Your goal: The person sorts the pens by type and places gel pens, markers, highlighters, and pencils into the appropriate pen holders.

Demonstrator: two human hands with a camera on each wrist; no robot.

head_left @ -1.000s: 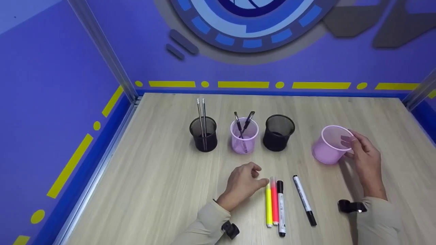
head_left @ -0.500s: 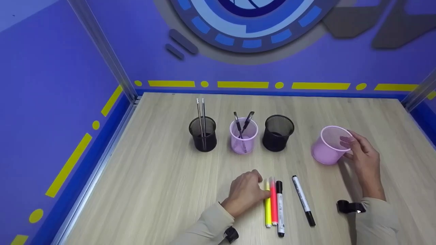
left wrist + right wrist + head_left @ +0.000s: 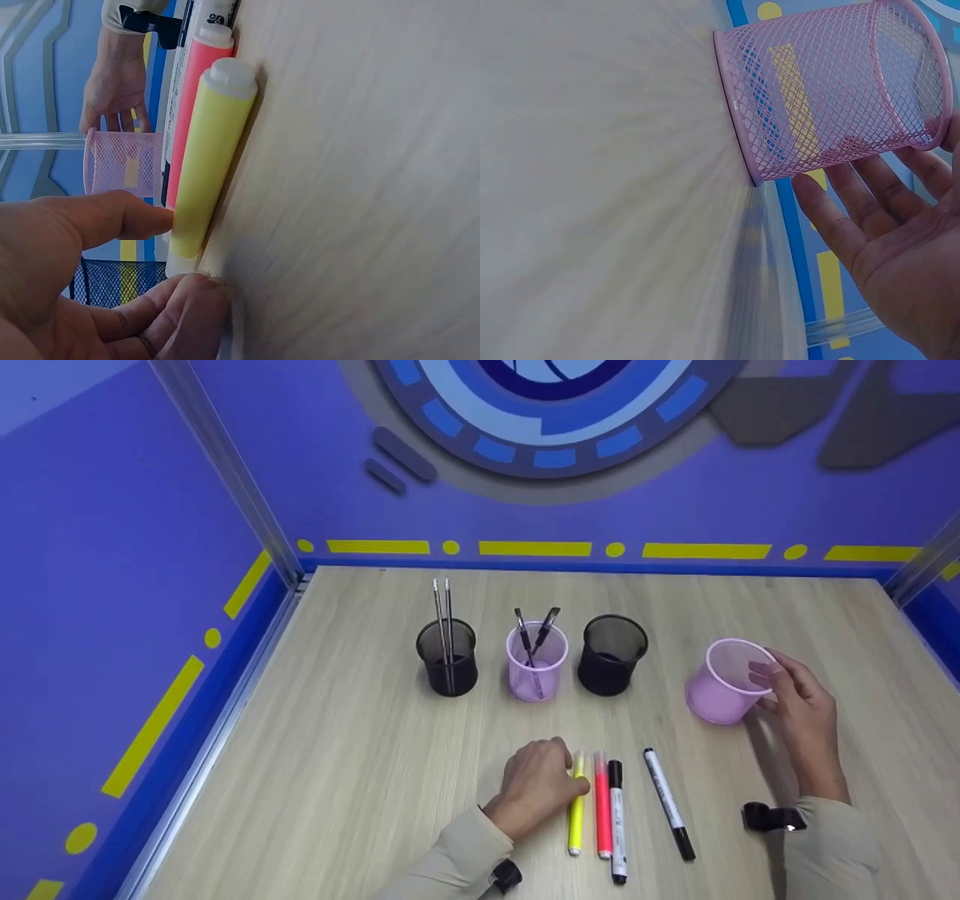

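Note:
My left hand (image 3: 534, 784) pinches a yellow highlighter (image 3: 576, 825) near its clear-capped end, thumb on one side and curled fingers on the other. In the left wrist view the yellow highlighter (image 3: 214, 150) lies along the table, its white end pointing away from the fingers. A pink highlighter (image 3: 603, 814) and a black-capped white marker (image 3: 618, 829) lie just right of it. A second white marker (image 3: 666, 795) lies apart, slanted. At the right, my right hand (image 3: 810, 720) holds a pink mesh pen cup (image 3: 817, 90) by its rim and side; the cup stands on the table.
Behind the pens stand a black mesh cup (image 3: 450, 679) with two pencils, a pink mesh cup (image 3: 534, 682) with two pens, and another black mesh cup (image 3: 609, 675). Blue-purple panels (image 3: 525, 521) border the table (image 3: 337, 735) at the back and sides.
My left hand has come down onto the yellow highlighter and shifted it left, opening a gap from the pink one. The right hand and its cup stay in place.

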